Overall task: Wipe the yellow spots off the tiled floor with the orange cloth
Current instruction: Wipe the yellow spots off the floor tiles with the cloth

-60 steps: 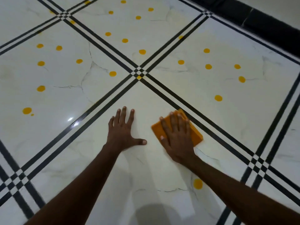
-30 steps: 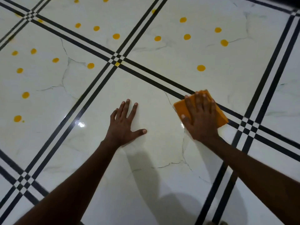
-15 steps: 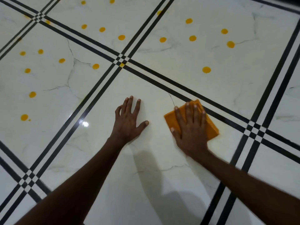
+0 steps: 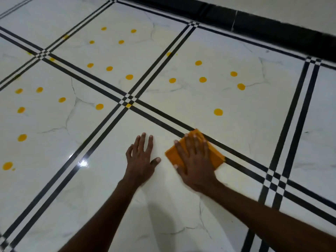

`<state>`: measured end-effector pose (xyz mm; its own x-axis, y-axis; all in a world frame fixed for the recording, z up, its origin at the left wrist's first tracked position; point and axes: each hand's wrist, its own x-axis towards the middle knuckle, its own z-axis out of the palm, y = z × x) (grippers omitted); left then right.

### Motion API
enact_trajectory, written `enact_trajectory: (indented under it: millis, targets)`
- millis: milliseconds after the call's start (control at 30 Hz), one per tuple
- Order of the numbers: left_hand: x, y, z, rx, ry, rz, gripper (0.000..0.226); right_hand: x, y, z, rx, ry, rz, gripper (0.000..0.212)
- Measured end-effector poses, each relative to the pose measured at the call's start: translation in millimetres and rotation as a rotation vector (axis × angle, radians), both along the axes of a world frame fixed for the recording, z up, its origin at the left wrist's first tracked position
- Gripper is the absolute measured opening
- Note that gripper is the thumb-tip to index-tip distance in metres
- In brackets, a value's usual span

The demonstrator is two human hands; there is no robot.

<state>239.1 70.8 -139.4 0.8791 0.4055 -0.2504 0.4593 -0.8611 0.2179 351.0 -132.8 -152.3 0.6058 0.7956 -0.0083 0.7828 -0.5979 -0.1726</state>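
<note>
My right hand (image 4: 195, 160) lies flat, fingers spread, pressing the folded orange cloth (image 4: 217, 155) onto the white tiled floor (image 4: 163, 206), against a black stripe line. My left hand (image 4: 141, 159) rests palm down on the same tile just left of the cloth, holding nothing. The nearest yellow spot (image 4: 218, 112) sits on the tile beyond the cloth. Several more yellow spots dot the far tiles, for example one (image 4: 99, 106) left of the stripe crossing and one (image 4: 22, 137) at the left. The tile under my hands shows no spots.
Double black stripes (image 4: 101, 142) run between the tiles and cross at a chequered joint (image 4: 128, 100). A black skirting strip (image 4: 272, 31) lines the wall at the top right. A bright light glint (image 4: 83, 163) shows on the floor at the left.
The spot near my right forearm two seconds ago is gone. My right hand swept the cloth right, then back left beside my left hand. The view tilted up, showing the skirting again.
</note>
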Motion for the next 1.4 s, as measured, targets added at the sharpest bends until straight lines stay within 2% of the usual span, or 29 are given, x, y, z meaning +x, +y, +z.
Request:
enact_trajectory:
  millis: [67, 200, 333, 400, 467, 500, 533, 600, 667, 767, 867, 933, 967, 1100, 1233, 1300, 1367, 1400]
  targets:
    - [-2, 6, 2, 0.004, -0.029, -0.025, 0.087, 45, 20, -3, -0.008, -0.018, 0.122, 0.075]
    - [2, 16, 20, 0.009, 0.090, -0.080, 0.096, 123, 7, 2, -0.104, 0.026, -0.164, 0.072]
    - [31, 28, 64, -0.140, 0.312, -0.032, 0.090, 128, 18, 33, -0.181, 0.153, -0.114, 0.082]
    - [42, 36, 89, -0.143, 0.375, 0.014, 0.078, 127, 20, 61, -0.030, 0.206, -0.316, 0.071]
    - [47, 39, 108, -0.099, 0.411, 0.019, 0.071, 121, 9, 80, 0.089, 0.180, -0.667, 0.042]
    - [50, 39, 114, -0.102, 0.416, 0.023, 0.070, 118, 2, 83, 0.096, 0.211, -0.828, 0.036]
    - [55, 39, 116, -0.110, 0.417, 0.023, 0.068, 117, -5, 84, 0.072, 0.273, -0.953, 0.040]
    - [70, 39, 115, -0.125, 0.401, 0.020, 0.066, 123, -10, 80, 0.010, 0.386, -1.050, 0.054]
    - [87, 38, 107, -0.128, 0.327, 0.019, 0.062, 138, -11, 68, -0.050, 0.411, -1.036, 0.059]
    - [114, 41, 92, -0.180, 0.149, 0.013, 0.050, 159, -8, 56, -0.017, 0.450, -0.965, 0.038]
    - [129, 43, 79, -0.244, -0.054, 0.074, 0.040, 164, -5, 52, 0.148, 0.552, -0.878, 0.016]
    - [125, 41, 72, -0.268, -0.142, 0.122, 0.040, 162, -3, 63, 0.331, 0.705, -0.904, 0.014]
    - [122, 41, 70, -0.267, -0.172, 0.129, 0.041, 161, -4, 74, 0.405, 0.718, -0.913, 0.012]
    - [114, 41, 66, -0.225, -0.233, 0.140, 0.039, 167, -11, 125, 0.596, 0.461, -0.817, 0.011]
    - [120, 43, 60, -0.207, -0.256, 0.140, 0.040, 175, -7, 154, 0.632, 0.237, -0.629, 0.018]
    - [123, 42, 59, -0.185, -0.251, 0.122, 0.042, 174, 6, 152, 0.610, 0.176, -0.530, 0.017]
    - [125, 38, 58, -0.174, -0.223, 0.105, 0.045, 162, 22, 133, 0.489, 0.154, -0.398, 0.007]
    - [125, 35, 57, -0.170, -0.197, 0.090, 0.046, 152, 31, 120, 0.398, 0.209, -0.347, 0.006]
